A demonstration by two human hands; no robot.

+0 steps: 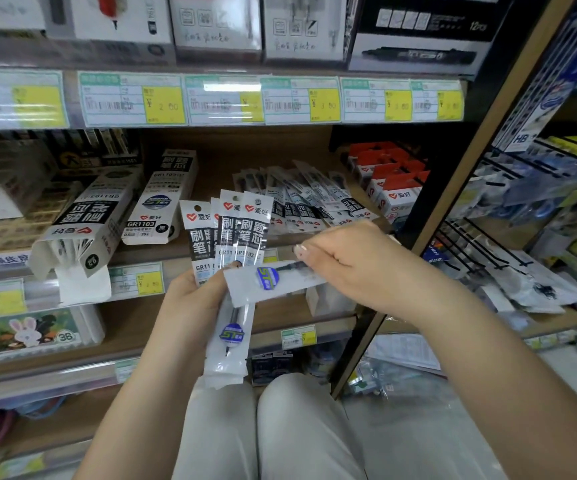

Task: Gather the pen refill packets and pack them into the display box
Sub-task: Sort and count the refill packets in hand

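Gathering stage. Your left hand [190, 292] grips a fan of packets [231, 230]. Your right hand [356, 265] pinches a single packet [273, 282] crosswise against them. Align it next. The display box [86, 220] lies up-left of your left hand.

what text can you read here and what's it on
"GR1103": white display box.
"爱好", "刷题笔芯": fanned packets in the left hand.
"ST": blue sticker on the packet in the right hand.
"36": rabbit box.
"HB": hanging pack.
"¥ 2 60": yellow price tag.
Other tags: blurred.
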